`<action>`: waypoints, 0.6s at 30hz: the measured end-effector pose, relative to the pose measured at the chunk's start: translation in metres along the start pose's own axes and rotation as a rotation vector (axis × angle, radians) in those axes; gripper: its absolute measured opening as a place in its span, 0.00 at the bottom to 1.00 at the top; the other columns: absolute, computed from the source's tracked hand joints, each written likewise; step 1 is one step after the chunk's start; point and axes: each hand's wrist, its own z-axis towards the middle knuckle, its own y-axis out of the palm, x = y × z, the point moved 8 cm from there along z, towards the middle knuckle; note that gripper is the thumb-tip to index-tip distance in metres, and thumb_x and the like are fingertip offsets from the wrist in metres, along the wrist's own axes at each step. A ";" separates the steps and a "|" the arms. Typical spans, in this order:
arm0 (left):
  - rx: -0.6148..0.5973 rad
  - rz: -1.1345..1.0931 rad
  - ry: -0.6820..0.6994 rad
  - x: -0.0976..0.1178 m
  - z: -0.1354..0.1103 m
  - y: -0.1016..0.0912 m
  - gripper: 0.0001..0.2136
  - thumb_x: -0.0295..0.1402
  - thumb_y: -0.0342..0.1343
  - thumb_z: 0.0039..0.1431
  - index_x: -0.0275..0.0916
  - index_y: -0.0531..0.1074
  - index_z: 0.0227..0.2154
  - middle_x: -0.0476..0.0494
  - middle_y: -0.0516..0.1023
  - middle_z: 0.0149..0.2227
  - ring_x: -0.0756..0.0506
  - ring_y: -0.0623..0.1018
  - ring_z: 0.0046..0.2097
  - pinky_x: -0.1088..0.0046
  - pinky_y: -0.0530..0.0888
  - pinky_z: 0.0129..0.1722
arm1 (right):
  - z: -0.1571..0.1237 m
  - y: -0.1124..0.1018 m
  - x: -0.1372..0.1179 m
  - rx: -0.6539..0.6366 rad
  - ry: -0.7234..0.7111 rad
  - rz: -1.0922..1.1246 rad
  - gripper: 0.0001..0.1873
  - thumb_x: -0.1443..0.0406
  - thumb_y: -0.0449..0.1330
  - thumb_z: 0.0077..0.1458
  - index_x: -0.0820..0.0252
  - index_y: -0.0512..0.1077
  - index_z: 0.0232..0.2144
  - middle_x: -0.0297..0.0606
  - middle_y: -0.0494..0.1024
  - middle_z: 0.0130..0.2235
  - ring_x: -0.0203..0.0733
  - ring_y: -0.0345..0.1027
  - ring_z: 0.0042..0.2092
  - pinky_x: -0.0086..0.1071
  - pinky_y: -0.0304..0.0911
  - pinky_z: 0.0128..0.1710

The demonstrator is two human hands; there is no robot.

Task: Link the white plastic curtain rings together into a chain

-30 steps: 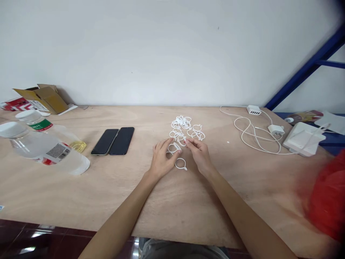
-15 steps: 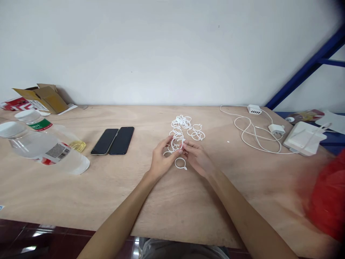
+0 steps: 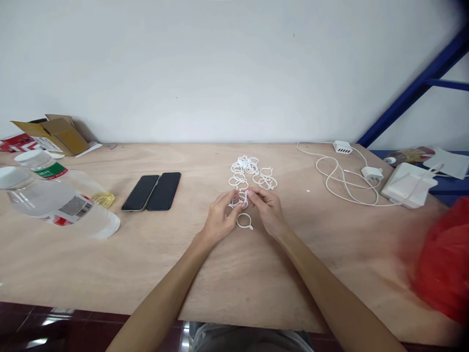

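Observation:
Between my fingertips is a white plastic ring (image 3: 245,199) with a small tab. My left hand (image 3: 221,215) pinches it from the left, thumb and fingers curled round its edge. From the right, my right hand (image 3: 268,209) grips it near the tab with thumb and forefinger. Just below the hands, a single white ring (image 3: 244,221) lies flat on the wooden table, its tab to the lower right. Beyond my fingers lies a heap of similar white rings (image 3: 245,165), with several looser rings (image 3: 266,180) to its right. My fingers partly hide the held ring.
On the left stand two bottles (image 3: 91,220), one partly behind the other, near two dark phones (image 3: 163,191) and an opened cardboard box (image 3: 62,134). A white cable (image 3: 330,188) and white charger (image 3: 406,186) lie at right. A red bag (image 3: 443,264) sits at the right edge.
Both hands stay together on the ring, which has turned and sits slightly lower between the fingertips. My right hand has tilted a little. The whole view has shifted slightly.

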 end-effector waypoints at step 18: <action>0.120 0.193 0.011 -0.027 -0.001 -0.017 0.16 0.25 0.50 0.54 0.38 0.74 0.44 0.40 0.75 0.48 0.42 0.72 0.51 0.59 0.68 0.54 | 0.001 -0.003 0.005 -0.255 -0.289 -0.785 0.09 0.68 0.61 0.49 0.52 0.80 0.32 0.38 0.70 0.31 0.45 0.63 0.41 0.41 0.60 0.45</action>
